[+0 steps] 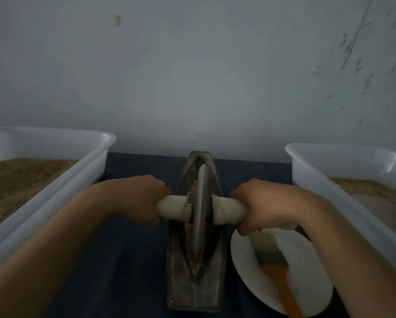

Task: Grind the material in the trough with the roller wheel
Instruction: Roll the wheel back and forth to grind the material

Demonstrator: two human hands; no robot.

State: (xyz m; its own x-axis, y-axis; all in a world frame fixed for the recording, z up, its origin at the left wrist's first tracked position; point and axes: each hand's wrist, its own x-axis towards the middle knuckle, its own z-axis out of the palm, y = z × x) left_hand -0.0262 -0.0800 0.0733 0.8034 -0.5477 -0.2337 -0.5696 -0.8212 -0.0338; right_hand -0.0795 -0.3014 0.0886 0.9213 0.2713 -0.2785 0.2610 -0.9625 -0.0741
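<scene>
A long boat-shaped metal trough (193, 288) lies lengthwise on the dark table in front of me. A grey metal roller wheel (200, 210) stands upright in its groove, about midway along. Brownish ground material (196, 262) lines the groove on both sides of the wheel. A white-wrapped axle handle runs through the wheel. My left hand (144, 198) grips the left handle end (173, 206), and my right hand (259, 207) grips the right handle end (229, 210). Both fists are closed round the handle.
A white plastic tub (54, 187) with brown powder stands at the left. A second white tub (344, 191) with powder stands at the right. A white plate (245, 255) with an orange-handled brush (275, 267) lies right of the trough, under my right forearm. A wall rises just behind.
</scene>
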